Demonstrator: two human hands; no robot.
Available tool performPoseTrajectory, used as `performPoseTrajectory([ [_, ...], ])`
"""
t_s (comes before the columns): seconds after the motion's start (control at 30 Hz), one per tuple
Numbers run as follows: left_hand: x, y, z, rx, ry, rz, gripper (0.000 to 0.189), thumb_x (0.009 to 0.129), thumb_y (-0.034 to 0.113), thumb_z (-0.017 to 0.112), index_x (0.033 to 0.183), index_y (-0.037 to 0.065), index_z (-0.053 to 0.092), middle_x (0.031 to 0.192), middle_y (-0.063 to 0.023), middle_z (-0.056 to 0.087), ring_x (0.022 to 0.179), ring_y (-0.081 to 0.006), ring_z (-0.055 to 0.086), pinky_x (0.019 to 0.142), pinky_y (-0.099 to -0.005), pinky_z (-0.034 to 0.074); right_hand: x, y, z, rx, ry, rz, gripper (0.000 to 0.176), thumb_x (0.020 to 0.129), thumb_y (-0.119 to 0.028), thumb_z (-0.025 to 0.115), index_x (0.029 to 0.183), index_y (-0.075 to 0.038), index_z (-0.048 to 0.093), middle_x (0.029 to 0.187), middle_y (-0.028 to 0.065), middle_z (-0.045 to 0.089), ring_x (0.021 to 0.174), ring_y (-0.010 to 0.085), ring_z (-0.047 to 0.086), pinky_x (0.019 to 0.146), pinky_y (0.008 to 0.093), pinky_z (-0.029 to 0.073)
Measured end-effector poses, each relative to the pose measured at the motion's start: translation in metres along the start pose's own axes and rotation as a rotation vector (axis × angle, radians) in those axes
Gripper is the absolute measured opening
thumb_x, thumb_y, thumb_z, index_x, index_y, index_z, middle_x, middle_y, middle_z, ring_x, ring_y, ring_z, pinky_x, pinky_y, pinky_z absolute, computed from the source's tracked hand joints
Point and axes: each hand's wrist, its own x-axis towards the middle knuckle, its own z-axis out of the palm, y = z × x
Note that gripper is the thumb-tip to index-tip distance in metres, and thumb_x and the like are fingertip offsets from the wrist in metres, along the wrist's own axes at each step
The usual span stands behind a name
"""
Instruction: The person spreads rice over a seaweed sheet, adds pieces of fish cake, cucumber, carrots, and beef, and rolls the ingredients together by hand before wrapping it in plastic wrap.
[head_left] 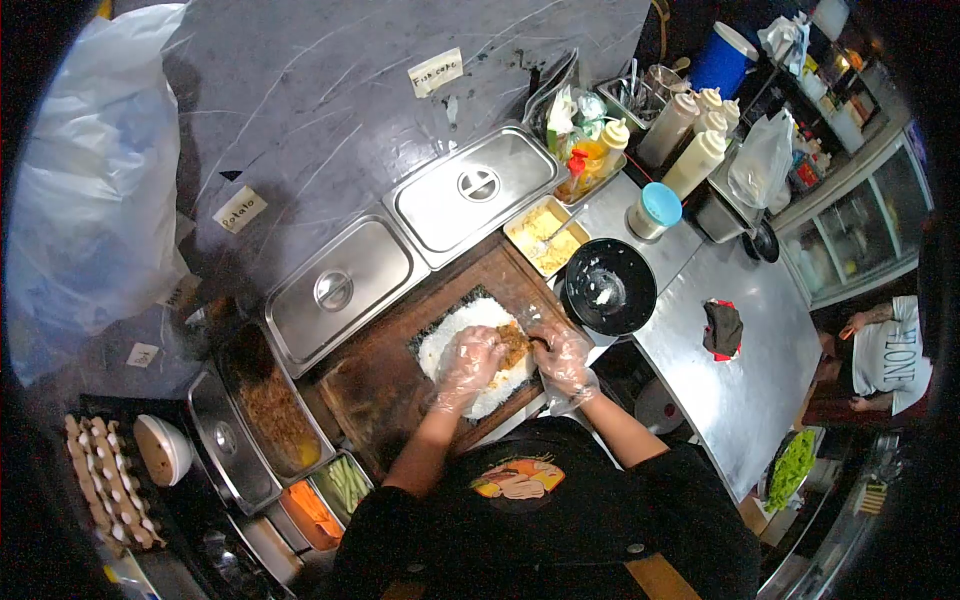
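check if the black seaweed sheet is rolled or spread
Spread: the black seaweed sheet shows beyond the white rice covering most of it.

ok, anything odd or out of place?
Possibly the crumpled black-and-red item on the silvery metal counter at right: it lies loose and bunched up in a food-prep area. Can't tell what it is.

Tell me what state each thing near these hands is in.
Left hand: gloved, over the rice
Right hand: gloved, beside brown filling
Rice: spread flat
Brown filling: on the rice
Black bowl: uncovered, white residue inside
Blue-topped tub: lidded
Two long steel pans: lidded
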Motion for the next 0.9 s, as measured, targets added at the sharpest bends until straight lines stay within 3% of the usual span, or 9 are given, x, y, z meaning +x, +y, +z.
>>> performPoseTrajectory([
  [0.1,0.001,0.006,-0.014,-0.238,-0.029,-0.225,0.018,0.089,0.023,0.061,0.097,0.008,0.067,0.098,-0.0089,0.067,0.097,-0.0272,0.062,0.087,-0.0405,0.047,0.008,-0.002,0.0,-0.019,-0.116,-0.021,0.029,0.078,-0.014,0.066,0.107,-0.013,0.068,0.104,0.011,0.066,0.094,0.0318,0.064,0.081,0.0415,0.052],
  [0.17,0.0,0.007,-0.019,-0.523,0.03,-0.503,0.018,0.089,0.023,0.063,0.096,0.007,0.069,0.096,-0.0104,0.07,0.091,-0.0273,0.066,0.082,-0.0381,0.05,0.017,-0.005,-0.001,-0.066,-0.235,-0.104,0.038,0.08,-0.02,0.066,0.118,-0.016,0.065,0.113,0.0088,0.064,0.102,0.0306,0.062,0.087,0.0404,0.051],
  [0.27,-0.012,-0.012,-0.017,-0.513,0.132,-0.54,0.021,0.089,0.024,0.064,0.101,0.007,0.069,0.098,-0.0112,0.07,0.091,-0.0266,0.067,0.082,-0.0361,0.051,0.034,-0.006,-0.002,-0.075,-0.371,-0.186,0.039,0.081,-0.022,0.065,0.12,-0.016,0.064,0.117,0.0088,0.063,0.105,0.0299,0.061,0.089,0.0398,0.051],
  [0.33,-0.023,-0.012,-0.023,-0.444,0.185,-0.509,0.02,0.087,0.024,0.066,0.099,0.009,0.069,0.095,-0.0112,0.07,0.089,-0.028,0.067,0.083,-0.0375,0.051,0.04,-0.009,-0.002,-0.06,-0.414,-0.205,0.04,0.084,-0.027,0.063,0.122,-0.015,0.062,0.119,0.0095,0.063,0.109,0.0297,0.059,0.093,0.0408,0.049],
  [0.43,-0.033,-0.006,-0.025,-0.224,0.035,-0.386,0.023,0.082,0.027,0.069,0.097,0.009,0.069,0.099,-0.0099,0.067,0.095,-0.0296,0.063,0.087,-0.0406,0.05,0.049,-0.024,-0.009,-0.145,-0.527,-0.323,0.043,0.087,-0.034,0.058,0.124,-0.012,0.061,0.122,0.0116,0.061,0.115,0.0305,0.056,0.101,0.0444,0.043],
  [0.53,-0.035,-0.002,-0.014,-0.172,0.065,-0.322,0.024,0.083,0.027,0.067,0.097,0.008,0.068,0.103,-0.0094,0.067,0.099,-0.0299,0.061,0.09,-0.0406,0.048,0.048,-0.026,-0.001,-0.156,-0.665,-0.272,0.048,0.087,-0.034,0.059,0.13,-0.014,0.058,0.128,0.0136,0.058,0.118,0.0313,0.055,0.101,0.0431,0.043],
  [0.7,-0.036,-0.002,-0.002,-0.279,0.083,-0.324,0.02,0.088,0.023,0.061,0.097,0.006,0.069,0.106,-0.011,0.067,0.102,-0.0307,0.06,0.093,-0.0414,0.046,0.045,-0.02,0.012,-0.056,-0.613,-0.243,0.035,0.086,-0.029,0.063,0.118,-0.016,0.066,0.123,0.0071,0.063,0.117,0.0269,0.056,0.099,0.0406,0.044],
  [0.77,-0.036,-0.01,0.007,-0.322,0.102,-0.296,0.02,0.089,0.021,0.06,0.097,0.005,0.069,0.108,-0.0112,0.067,0.103,-0.031,0.06,0.094,-0.0415,0.046,0.042,-0.013,0.018,-0.066,-0.579,-0.413,0.038,0.084,-0.031,0.062,0.119,-0.018,0.066,0.123,0.0049,0.062,0.119,0.0257,0.054,0.103,0.0432,0.04],
  [0.9,-0.04,-0.021,0.02,-0.297,0.108,-0.196,0.02,0.088,0.022,0.061,0.098,0.007,0.07,0.113,-0.0109,0.067,0.107,-0.0312,0.06,0.097,-0.0413,0.045,0.037,-0.015,0.02,-0.176,-0.575,-0.497,0.038,0.082,-0.031,0.063,0.118,-0.019,0.067,0.125,0.0028,0.062,0.122,0.0236,0.052,0.105,0.0425,0.037],
])
